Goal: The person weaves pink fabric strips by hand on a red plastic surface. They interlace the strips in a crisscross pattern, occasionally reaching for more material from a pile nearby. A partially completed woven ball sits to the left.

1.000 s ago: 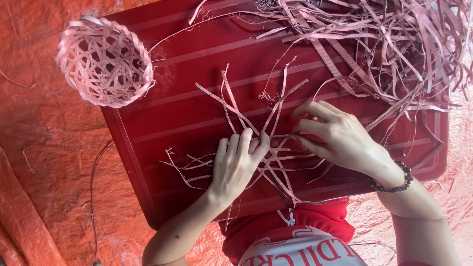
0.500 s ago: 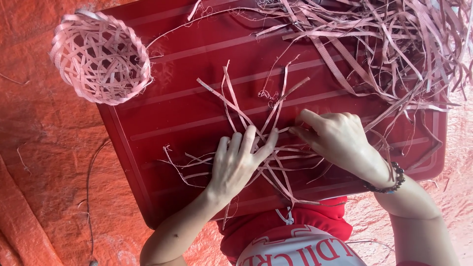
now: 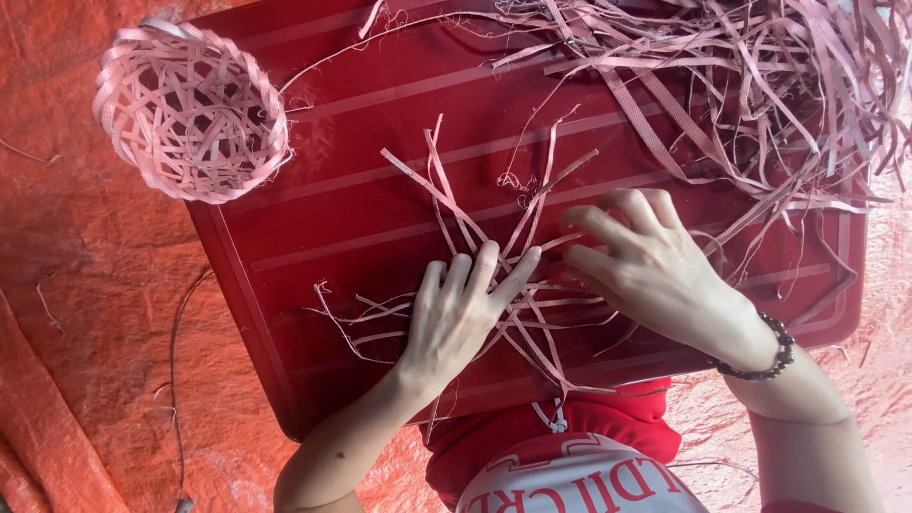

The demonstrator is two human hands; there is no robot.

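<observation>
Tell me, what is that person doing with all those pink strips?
A person is laying thin pink strips across each other on a red board. The left hand presses flat on the crossed strips, and the right hand fingers one strip beside it. A big loose pile of strips lies at the board's far right corner. A small woven pink basket sits at the far left edge.

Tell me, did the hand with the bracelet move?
Yes. The right hand slid a little along the red board, toward the left hand.
</observation>
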